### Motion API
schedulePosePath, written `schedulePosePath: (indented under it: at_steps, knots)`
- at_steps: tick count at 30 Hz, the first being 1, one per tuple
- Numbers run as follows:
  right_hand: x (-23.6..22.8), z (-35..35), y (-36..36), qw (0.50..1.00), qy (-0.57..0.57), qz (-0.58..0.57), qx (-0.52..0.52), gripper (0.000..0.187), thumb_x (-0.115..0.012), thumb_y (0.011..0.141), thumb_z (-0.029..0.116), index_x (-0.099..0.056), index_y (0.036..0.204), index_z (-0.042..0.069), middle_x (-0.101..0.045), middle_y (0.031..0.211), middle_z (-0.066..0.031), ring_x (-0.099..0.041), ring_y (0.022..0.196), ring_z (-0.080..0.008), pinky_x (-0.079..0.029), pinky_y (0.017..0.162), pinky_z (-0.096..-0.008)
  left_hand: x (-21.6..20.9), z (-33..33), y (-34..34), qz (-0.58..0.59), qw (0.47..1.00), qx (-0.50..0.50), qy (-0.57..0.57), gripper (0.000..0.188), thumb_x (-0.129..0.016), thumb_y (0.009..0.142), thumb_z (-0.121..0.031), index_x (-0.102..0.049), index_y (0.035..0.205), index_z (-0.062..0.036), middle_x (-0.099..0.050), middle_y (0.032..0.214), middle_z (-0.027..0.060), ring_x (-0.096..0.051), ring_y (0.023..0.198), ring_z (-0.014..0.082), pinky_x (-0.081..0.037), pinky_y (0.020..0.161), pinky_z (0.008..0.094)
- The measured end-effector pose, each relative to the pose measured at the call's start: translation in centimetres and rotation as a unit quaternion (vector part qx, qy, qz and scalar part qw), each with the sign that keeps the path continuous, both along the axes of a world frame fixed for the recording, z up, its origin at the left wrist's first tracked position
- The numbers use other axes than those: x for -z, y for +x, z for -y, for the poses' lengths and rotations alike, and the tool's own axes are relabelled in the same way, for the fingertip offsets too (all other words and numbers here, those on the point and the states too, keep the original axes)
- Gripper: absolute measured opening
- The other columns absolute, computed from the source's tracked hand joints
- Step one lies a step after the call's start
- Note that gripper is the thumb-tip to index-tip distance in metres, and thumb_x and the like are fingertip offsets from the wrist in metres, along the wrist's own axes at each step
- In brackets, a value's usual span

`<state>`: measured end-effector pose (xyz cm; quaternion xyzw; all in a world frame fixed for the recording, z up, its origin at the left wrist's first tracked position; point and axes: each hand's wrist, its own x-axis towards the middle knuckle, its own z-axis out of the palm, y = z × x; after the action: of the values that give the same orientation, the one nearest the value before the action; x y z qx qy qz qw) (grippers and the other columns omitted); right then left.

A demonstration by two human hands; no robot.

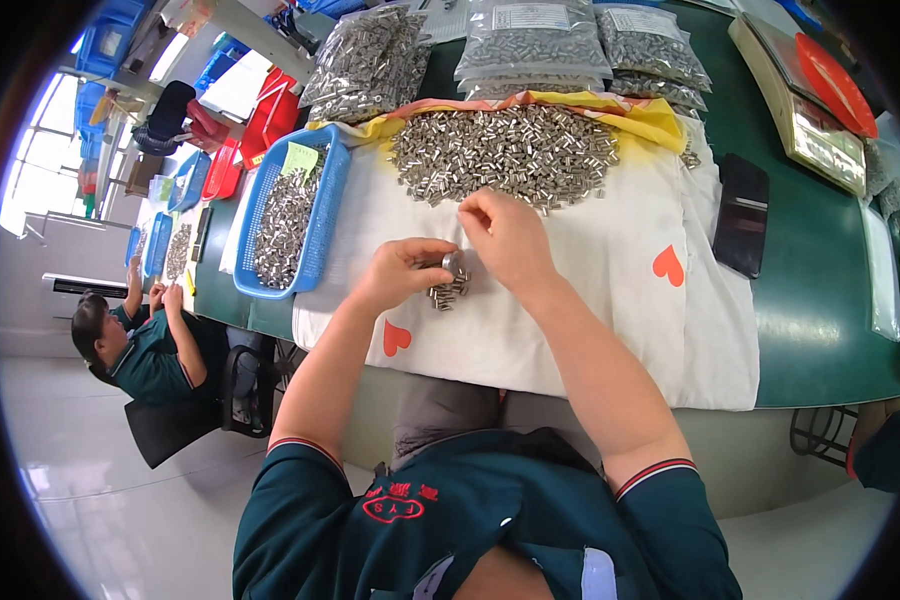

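My left hand [405, 272] is closed, with thumb and fingers pinching a round metal piece [453, 262]. Just below its fingertips, a small cluster of short metal cylinders [446, 295] lies on the white cloth [580, 340]. Close by on the right, my right hand [508, 238] is closed in a pinch; whatever its fingertips hold is hidden or too small to name. Beyond both hands spreads a large heap of short, shiny metal cylinders [505, 150], bordered at the far side by a yellow patterned cloth [665, 118].
A blue basket [335, 190] of metal cylinders stands at left with a yellow-green note [300, 158]. Clear bags [530, 45] of similar parts line the back. A black phone-like slab [740, 215] lies right. A co-worker [160, 350] sits at far left.
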<state>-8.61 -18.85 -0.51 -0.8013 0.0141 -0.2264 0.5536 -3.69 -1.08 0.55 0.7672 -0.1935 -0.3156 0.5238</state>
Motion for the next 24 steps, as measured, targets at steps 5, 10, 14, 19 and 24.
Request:
schedulePosePath:
  at_steps: [5, 10, 14, 19, 24]
  knots:
    - [-0.5, -0.4, -0.5, 1.000, -0.023, -0.007, -0.016, 0.008, -0.054, 0.075, 0.013, -0.056, 0.074, 0.004, -0.058, 0.071, -0.0098, -0.056, 0.070, -0.0269, -0.045, 0.062, -0.0369, -1.2, 0.6, -1.6, 0.007, 0.998, 0.033, 0.052, 0.034, -0.069, 0.070, -0.002, -0.060, 0.102, 0.0013, -0.063, 0.087, 0.0037, -0.057, 0.078, 0.0070, -0.048, 0.069, 0.0220]
    - [0.0, -0.4, -0.7, 0.997, -0.032, -0.040, -0.051, 0.009, -0.053, 0.075, 0.013, -0.057, 0.074, 0.005, -0.059, 0.072, -0.0105, -0.056, 0.070, -0.0278, -0.045, 0.062, -0.0379, -1.0, 0.4, -1.1, -0.022, 1.000, 0.013, 0.004, 0.034, -0.067, 0.071, 0.002, -0.059, 0.104, 0.0007, -0.062, 0.088, 0.0029, -0.057, 0.078, 0.0071, -0.047, 0.069, 0.0216]
    - [0.7, -0.7, -0.8, 0.970, -0.171, -0.120, -0.123, 0.011, -0.052, 0.075, 0.013, -0.060, 0.075, 0.006, -0.060, 0.072, -0.0110, -0.057, 0.071, -0.0284, -0.045, 0.063, -0.0384, -0.5, -1.0, 0.1, -0.066, 0.997, 0.007, -0.030, 0.033, -0.065, 0.072, 0.004, -0.059, 0.104, 0.0012, -0.062, 0.090, 0.0031, -0.057, 0.080, 0.0082, -0.048, 0.072, 0.0226]
    - [-0.8, 0.5, -1.2, 0.965, -0.138, -0.151, -0.165, 0.011, -0.055, 0.075, 0.014, -0.060, 0.078, 0.005, -0.060, 0.073, -0.0097, -0.057, 0.069, -0.0260, -0.045, 0.061, -0.0345, -0.2, -1.6, 0.3, -0.070, 0.993, 0.085, -0.049, 0.032, -0.065, 0.073, 0.003, -0.058, 0.104, 0.0014, -0.062, 0.091, 0.0038, -0.057, 0.081, 0.0081, -0.048, 0.071, 0.0220]
    - [-1.1, -1.0, 2.1, 0.980, -0.161, -0.098, -0.070, 0.010, -0.055, 0.075, 0.015, -0.060, 0.078, 0.007, -0.059, 0.074, -0.0096, -0.057, 0.072, -0.0271, -0.045, 0.064, -0.0367, -0.6, -2.0, 2.8, -0.129, 0.985, 0.101, -0.060, 0.033, -0.066, 0.072, 0.002, -0.059, 0.104, -0.0002, -0.062, 0.090, 0.0026, -0.057, 0.080, 0.0071, -0.048, 0.070, 0.0221]
